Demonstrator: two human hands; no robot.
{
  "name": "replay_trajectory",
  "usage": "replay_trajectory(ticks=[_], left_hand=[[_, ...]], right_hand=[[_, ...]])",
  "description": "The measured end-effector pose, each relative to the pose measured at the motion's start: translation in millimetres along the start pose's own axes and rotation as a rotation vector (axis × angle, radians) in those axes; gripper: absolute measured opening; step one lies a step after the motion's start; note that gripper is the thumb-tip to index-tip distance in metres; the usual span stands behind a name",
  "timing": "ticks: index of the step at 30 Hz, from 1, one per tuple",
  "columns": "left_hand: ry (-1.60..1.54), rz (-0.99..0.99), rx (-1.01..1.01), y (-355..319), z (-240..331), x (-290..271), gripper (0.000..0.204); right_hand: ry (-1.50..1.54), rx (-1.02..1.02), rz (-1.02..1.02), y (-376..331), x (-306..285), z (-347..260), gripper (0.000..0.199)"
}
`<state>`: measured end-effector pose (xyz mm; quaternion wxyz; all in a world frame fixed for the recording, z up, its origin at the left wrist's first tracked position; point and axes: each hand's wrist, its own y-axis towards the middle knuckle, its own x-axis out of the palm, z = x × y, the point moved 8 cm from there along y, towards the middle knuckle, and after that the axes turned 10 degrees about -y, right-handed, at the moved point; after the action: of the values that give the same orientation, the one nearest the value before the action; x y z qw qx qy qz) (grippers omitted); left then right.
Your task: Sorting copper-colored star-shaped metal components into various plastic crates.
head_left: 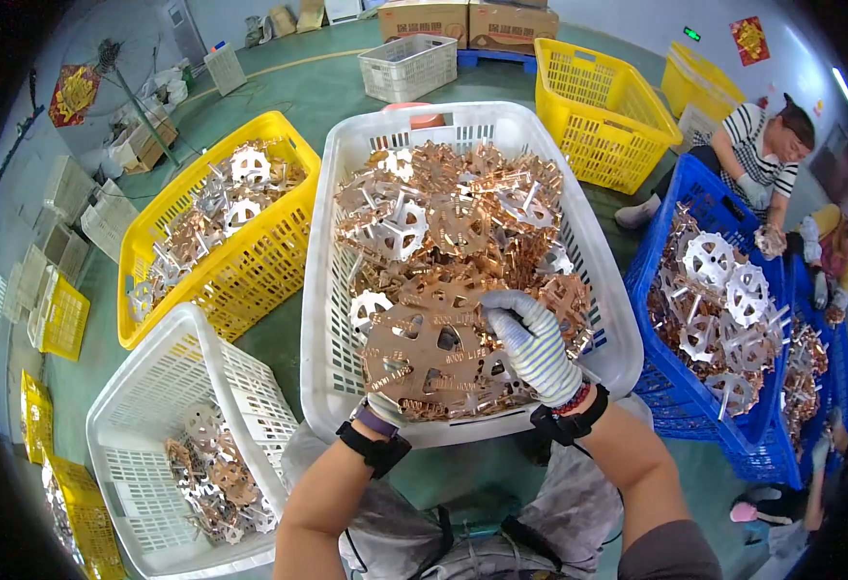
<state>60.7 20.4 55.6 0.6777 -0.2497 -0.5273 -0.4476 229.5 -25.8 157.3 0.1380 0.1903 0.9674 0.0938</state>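
A flat copper-coloured stamped metal sheet [409, 360] with cut-outs lies over the near part of the pile in the big white crate [313, 290]. My left hand [385, 408], in a pale glove, grips the sheet at its near left edge; its fingers are hidden underneath. My right hand [537, 350], in a striped glove, is closed at the sheet's right side, fingers curled and pressed together. What they pinch, if anything, I cannot make out. Beyond both hands, copper and silver-coloured stamped metal pieces [453, 222] are heaped in the crate.
A yellow crate [221, 304] and a white crate [143, 474] of metal pieces stand at left. At right is a blue crate [651, 382] of similar parts, with a gloved co-worker [762, 145] behind it. An empty yellow crate [598, 130] and a grey crate [407, 72] stand farther back.
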Motion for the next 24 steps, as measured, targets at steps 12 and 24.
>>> replay_trajectory(ticks=[12, 24], left_hand=[[0.507, 0.172, -0.258, -14, -3, 21, 0.050], [1.005, -0.223, -0.273, 88, -61, 62, 0.051]], right_hand=[[-0.743, -0.670, -0.118, -44, 96, -64, 0.058], [0.070, -0.445, -0.215, -32, 67, -52, 0.012]])
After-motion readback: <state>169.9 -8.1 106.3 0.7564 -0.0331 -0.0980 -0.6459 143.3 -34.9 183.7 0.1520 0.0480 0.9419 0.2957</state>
